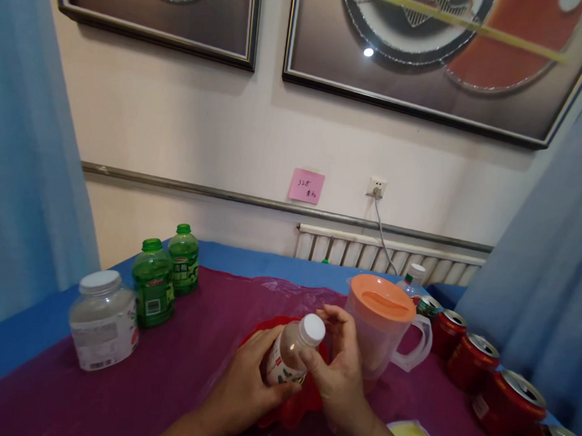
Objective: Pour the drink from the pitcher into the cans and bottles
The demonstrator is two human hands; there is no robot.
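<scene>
The small bottle leans above the red bowl, the left hand's fingers wrapped round it. The right hand's fingers curl half open near the white cap; I can't tell if they touch. Hold it snugly, minding the jug beside the bowl.

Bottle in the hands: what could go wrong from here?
1. The bottle is tilted and the left hand holds it round the body; if that grip loosens, it could slip into the red dish below.
2. The right hand is close to the jug, so a sideways swing might knock it.
</scene>
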